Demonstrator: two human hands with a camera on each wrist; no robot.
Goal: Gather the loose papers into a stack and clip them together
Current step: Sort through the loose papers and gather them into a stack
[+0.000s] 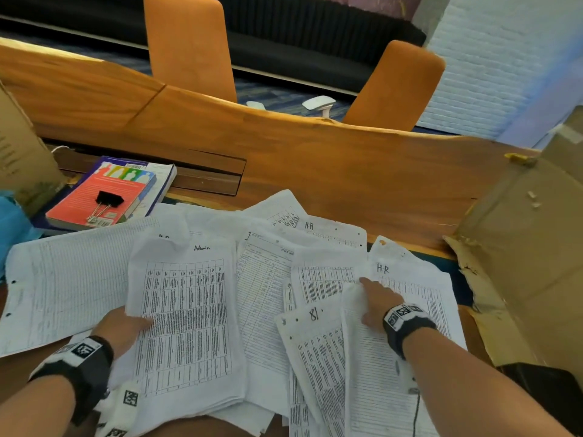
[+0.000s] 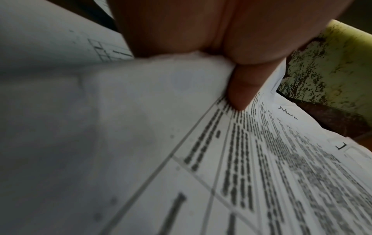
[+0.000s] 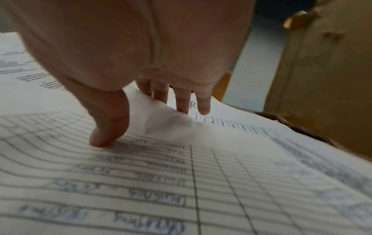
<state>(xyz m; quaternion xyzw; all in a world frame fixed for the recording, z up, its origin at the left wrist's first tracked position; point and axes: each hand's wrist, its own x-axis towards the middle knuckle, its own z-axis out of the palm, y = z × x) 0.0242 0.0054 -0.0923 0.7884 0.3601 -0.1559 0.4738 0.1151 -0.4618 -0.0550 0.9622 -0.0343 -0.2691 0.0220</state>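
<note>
Several printed and lined papers (image 1: pixel 268 279) lie spread and overlapping on the near side of the wooden table (image 1: pixel 315 171). My left hand (image 1: pixel 135 323) grips a thick stack (image 1: pixel 186 320) whose top sheet is marked "Admin"; the thumb (image 2: pixel 239 95) presses on top, and the fingers beneath are hidden. My right hand (image 1: pixel 367 299) is on the papers at the right. Its thumb (image 3: pixel 106 135) presses a lined sheet (image 3: pixel 181 182) while the fingers (image 3: pixel 182 101) reach past its raised, bunched top edge onto an "H.R" page (image 1: pixel 410 279). A black binder clip (image 1: pixel 107 200) sits on a red book at the left.
The red book (image 1: pixel 94 206) lies on another book (image 1: pixel 157 181) at the back left. Cardboard boxes stand at the left edge (image 1: pixel 19 159) and at the right (image 1: pixel 536 247). Two orange chairs (image 1: pixel 189 45) stand beyond the table. Something blue (image 1: pixel 12 222) lies at the far left.
</note>
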